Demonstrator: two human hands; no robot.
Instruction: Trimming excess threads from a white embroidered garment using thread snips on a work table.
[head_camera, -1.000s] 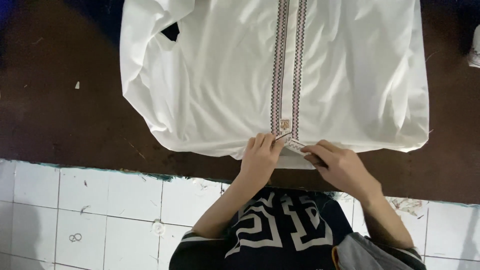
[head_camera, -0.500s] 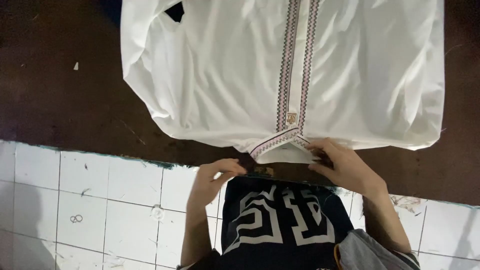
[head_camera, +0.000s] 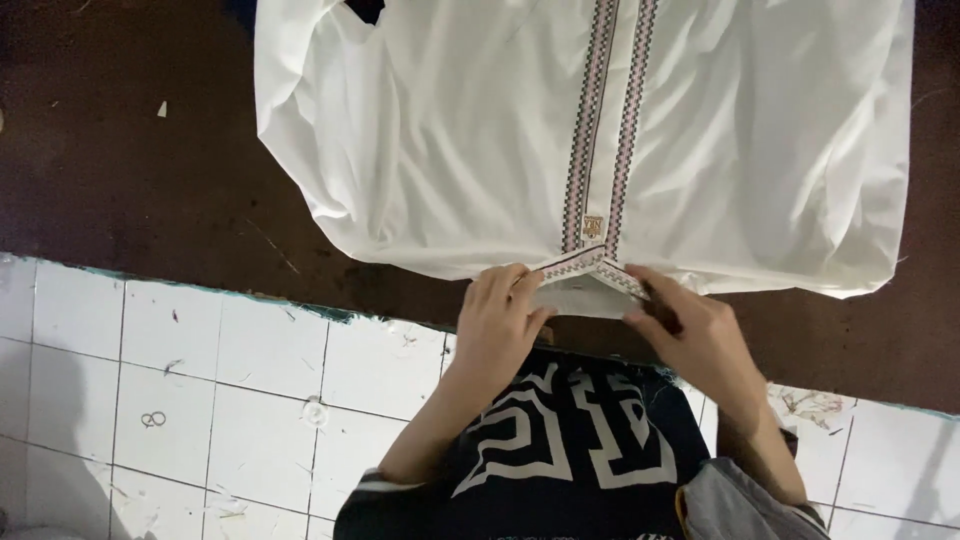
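A white shirt (head_camera: 470, 130) lies flat on a dark brown surface (head_camera: 130, 190), its collar end toward me. Two patterned trim bands (head_camera: 608, 110) run down its middle to the collar (head_camera: 590, 275). My left hand (head_camera: 500, 320) pinches the left side of the collar. My right hand (head_camera: 690, 335) grips the right side of the collar, fingers curled over the fabric. Both hands sit at the near edge of the surface, close together.
White floor tiles (head_camera: 200, 400) with dark grout and small scraps lie below the surface's edge. My dark top with a pale pattern (head_camera: 570, 450) fills the bottom middle. A dark object (head_camera: 365, 10) shows at the shirt's top left.
My left hand had dropped away from the shirt half a second ago; it has come back up onto the collar. My right hand has stayed on the collar.
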